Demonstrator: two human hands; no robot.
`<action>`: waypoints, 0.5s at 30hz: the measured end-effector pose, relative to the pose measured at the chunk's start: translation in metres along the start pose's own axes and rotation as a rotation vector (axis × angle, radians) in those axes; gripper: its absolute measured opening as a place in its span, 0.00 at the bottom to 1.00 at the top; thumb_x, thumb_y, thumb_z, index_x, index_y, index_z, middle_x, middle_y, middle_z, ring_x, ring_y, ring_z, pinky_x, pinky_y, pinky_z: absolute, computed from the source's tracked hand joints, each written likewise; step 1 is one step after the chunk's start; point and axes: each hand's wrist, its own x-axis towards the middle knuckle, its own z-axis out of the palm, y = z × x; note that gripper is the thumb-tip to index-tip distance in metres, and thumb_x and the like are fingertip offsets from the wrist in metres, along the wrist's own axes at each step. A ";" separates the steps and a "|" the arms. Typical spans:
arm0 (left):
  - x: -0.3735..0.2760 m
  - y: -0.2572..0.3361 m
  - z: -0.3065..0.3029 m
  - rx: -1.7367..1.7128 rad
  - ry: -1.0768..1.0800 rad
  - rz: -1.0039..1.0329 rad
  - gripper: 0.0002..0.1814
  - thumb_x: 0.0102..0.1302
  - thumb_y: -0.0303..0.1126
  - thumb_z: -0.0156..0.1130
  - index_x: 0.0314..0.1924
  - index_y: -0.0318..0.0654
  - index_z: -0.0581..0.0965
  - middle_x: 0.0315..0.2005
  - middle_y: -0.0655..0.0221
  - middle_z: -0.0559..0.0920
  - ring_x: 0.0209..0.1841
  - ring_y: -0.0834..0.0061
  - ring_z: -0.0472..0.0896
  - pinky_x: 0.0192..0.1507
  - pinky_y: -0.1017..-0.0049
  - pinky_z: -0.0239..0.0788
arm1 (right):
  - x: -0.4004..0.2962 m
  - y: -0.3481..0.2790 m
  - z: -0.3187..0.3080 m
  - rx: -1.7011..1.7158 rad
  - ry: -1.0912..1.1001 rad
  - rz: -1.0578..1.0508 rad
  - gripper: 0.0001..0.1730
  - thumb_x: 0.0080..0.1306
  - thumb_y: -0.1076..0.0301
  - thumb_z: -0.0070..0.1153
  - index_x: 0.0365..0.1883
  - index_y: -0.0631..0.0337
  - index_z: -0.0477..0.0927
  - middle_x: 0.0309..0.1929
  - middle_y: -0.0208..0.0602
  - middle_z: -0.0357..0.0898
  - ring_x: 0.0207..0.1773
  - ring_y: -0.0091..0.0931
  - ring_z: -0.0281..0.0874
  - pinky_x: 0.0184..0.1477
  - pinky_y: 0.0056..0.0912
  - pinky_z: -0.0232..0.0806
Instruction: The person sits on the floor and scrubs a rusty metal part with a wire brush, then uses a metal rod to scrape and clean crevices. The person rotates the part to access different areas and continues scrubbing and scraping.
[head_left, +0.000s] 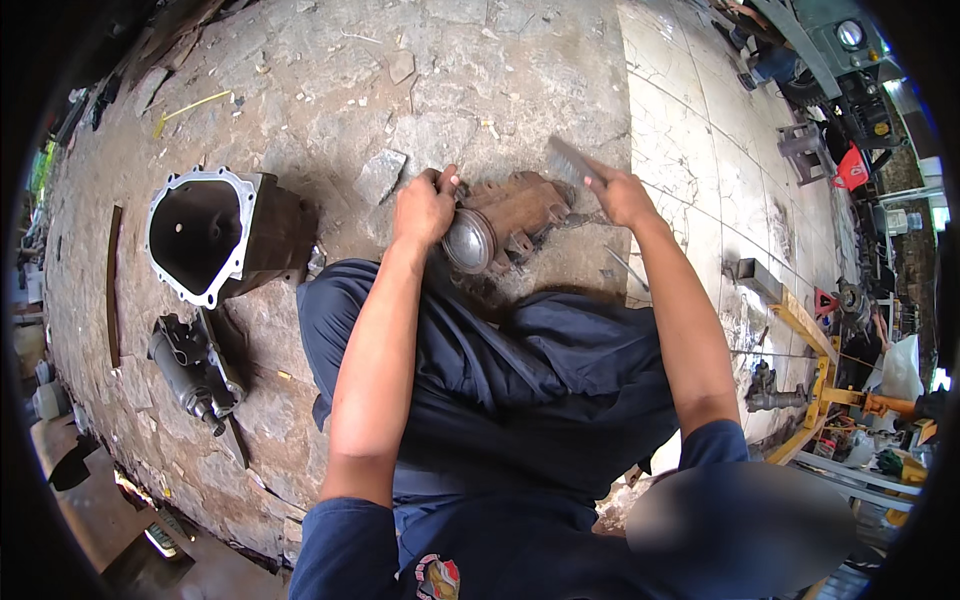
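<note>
A rusty cast-metal housing (514, 206) lies on the ground in front of my folded legs. Its round end, with a bright smooth metal face, points towards me and to the left. My left hand (424, 206) grips the housing at its left end; the fingers on the far side are partly hidden. In my right hand (627, 198) is a brush (574, 160), probably a wire brush, slightly blurred. Its bristles face left, just above the right end of the housing, and I cannot tell whether they touch it.
A bell-shaped gearbox housing (281, 225) with a bolt-hole flange stands at left. Nearer lies a grey metal mechanical assembly (187, 367). A loose stone (381, 176) sits beyond my left hand. White floor tiles (675, 97) and a yellow metal frame (817, 375) are at right.
</note>
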 end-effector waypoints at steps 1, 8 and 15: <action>-0.002 0.002 -0.001 -0.003 0.005 -0.006 0.25 0.77 0.51 0.63 0.53 0.32 0.86 0.48 0.42 0.88 0.56 0.42 0.85 0.60 0.53 0.75 | -0.003 0.000 0.000 0.089 0.073 -0.015 0.29 0.83 0.42 0.47 0.81 0.24 0.67 0.69 0.42 0.82 0.68 0.47 0.80 0.77 0.49 0.66; 0.001 0.008 -0.005 -0.010 0.008 0.046 0.25 0.76 0.49 0.65 0.53 0.30 0.85 0.45 0.41 0.88 0.54 0.42 0.86 0.56 0.53 0.76 | -0.007 -0.045 0.007 0.155 -0.072 -0.281 0.27 0.85 0.49 0.46 0.80 0.25 0.69 0.66 0.50 0.76 0.65 0.43 0.80 0.73 0.44 0.70; 0.008 0.003 0.002 -0.020 0.033 0.033 0.23 0.76 0.47 0.65 0.54 0.31 0.85 0.45 0.40 0.88 0.54 0.42 0.86 0.56 0.53 0.76 | 0.027 0.003 0.040 0.097 -0.058 -0.076 0.26 0.86 0.48 0.42 0.81 0.25 0.68 0.63 0.52 0.73 0.61 0.46 0.81 0.71 0.47 0.73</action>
